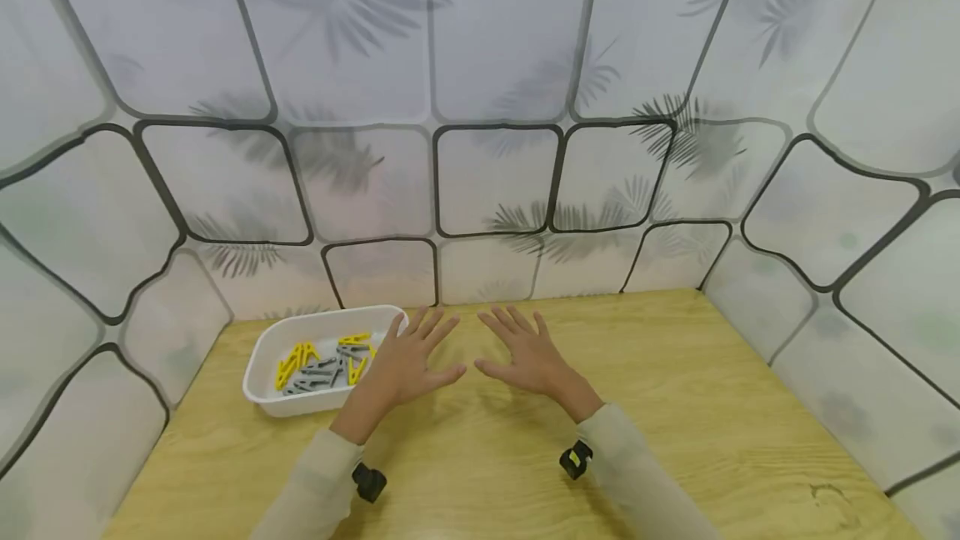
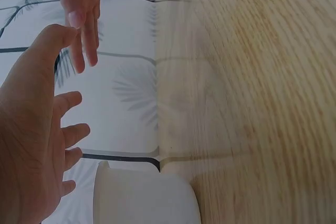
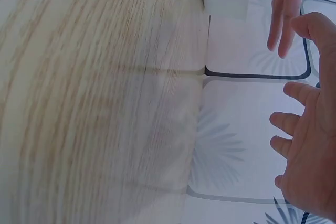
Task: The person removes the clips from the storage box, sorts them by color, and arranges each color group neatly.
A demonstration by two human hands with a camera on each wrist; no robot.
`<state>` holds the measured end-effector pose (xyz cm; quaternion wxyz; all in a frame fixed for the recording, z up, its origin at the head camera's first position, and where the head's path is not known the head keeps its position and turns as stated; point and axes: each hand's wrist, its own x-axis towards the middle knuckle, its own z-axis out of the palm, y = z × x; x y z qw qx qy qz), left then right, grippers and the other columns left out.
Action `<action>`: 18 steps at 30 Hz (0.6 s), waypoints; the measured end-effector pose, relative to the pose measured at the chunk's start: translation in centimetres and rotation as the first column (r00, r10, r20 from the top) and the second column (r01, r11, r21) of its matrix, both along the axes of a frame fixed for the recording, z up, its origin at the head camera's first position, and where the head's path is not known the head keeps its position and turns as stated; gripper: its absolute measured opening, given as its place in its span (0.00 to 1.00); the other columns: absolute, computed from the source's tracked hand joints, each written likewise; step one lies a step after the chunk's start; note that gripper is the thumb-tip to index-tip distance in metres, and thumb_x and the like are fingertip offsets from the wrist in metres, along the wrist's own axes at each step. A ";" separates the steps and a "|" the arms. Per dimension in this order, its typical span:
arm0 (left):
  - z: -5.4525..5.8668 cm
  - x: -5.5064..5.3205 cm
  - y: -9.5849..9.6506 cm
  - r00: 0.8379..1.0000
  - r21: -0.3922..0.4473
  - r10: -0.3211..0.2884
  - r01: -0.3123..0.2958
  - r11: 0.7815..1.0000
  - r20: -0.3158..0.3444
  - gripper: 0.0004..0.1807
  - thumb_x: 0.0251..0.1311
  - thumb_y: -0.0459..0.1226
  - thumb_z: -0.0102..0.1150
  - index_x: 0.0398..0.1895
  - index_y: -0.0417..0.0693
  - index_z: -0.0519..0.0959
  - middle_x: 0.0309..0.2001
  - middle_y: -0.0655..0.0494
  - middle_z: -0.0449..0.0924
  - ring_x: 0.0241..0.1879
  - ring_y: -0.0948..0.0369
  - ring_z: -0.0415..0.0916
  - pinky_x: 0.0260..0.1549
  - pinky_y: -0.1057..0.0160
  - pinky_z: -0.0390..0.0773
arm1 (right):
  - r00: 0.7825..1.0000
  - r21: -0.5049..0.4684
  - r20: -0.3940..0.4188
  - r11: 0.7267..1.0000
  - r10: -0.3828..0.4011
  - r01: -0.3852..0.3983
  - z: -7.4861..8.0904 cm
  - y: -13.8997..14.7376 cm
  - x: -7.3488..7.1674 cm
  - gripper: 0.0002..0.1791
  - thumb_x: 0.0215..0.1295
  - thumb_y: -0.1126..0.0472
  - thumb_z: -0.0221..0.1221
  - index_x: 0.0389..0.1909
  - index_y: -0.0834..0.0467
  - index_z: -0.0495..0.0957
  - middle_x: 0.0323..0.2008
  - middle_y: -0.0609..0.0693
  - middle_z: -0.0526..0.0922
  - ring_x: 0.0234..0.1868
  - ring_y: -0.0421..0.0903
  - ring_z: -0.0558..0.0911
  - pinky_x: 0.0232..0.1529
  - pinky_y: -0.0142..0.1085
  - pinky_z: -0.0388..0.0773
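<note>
Though near a white tub [image 1: 300,407] of clips [image 1: 287,372], left hand [image 1: 405,367] empty and outspread, right hand [image 1: 531,358] likewise.

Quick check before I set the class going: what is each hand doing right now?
Left hand: open, fingers spread, holding nothing, near the white tub.
Right hand: open, fingers spread, holding nothing, above the table.

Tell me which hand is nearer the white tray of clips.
Left. In the head view, the left hand overlaps the right end of the white tray; the right hand is farther right, above the wooden table, beyond the left hand.
</note>
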<state>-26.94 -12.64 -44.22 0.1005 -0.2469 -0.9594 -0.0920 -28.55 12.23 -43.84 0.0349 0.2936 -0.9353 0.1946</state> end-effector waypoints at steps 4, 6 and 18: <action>0.2 0.0 0.1 1.000 0.002 -0.010 0.010 1.000 0.012 0.44 0.67 0.67 0.48 0.81 0.59 0.58 0.80 0.47 0.55 0.80 0.44 0.48 0.73 0.31 0.49 | 1.000 -0.009 0.003 1.000 -0.003 0.003 0.1 0.1 -0.2 0.43 0.70 0.35 0.55 0.80 0.48 0.56 0.80 0.55 0.55 0.81 0.62 0.51 0.74 0.70 0.37; 0.2 0.1 0.1 1.000 0.012 -0.014 0.013 1.000 0.020 0.44 0.67 0.66 0.49 0.80 0.58 0.58 0.79 0.46 0.57 0.80 0.44 0.48 0.73 0.31 0.49 | 1.000 -0.007 0.007 1.000 -0.003 0.003 -0.1 0.1 -0.4 0.43 0.70 0.34 0.54 0.80 0.47 0.56 0.80 0.56 0.56 0.81 0.62 0.52 0.74 0.70 0.38; 0.9 0.6 -0.9 0.999 0.146 0.002 0.005 0.989 -0.053 0.41 0.66 0.60 0.57 0.78 0.53 0.64 0.73 0.45 0.69 0.73 0.42 0.63 0.71 0.30 0.55 | 1.000 -0.023 -0.002 1.000 0.019 -0.019 0.6 0.1 -0.4 0.40 0.70 0.37 0.56 0.78 0.49 0.61 0.77 0.59 0.62 0.80 0.61 0.55 0.75 0.69 0.41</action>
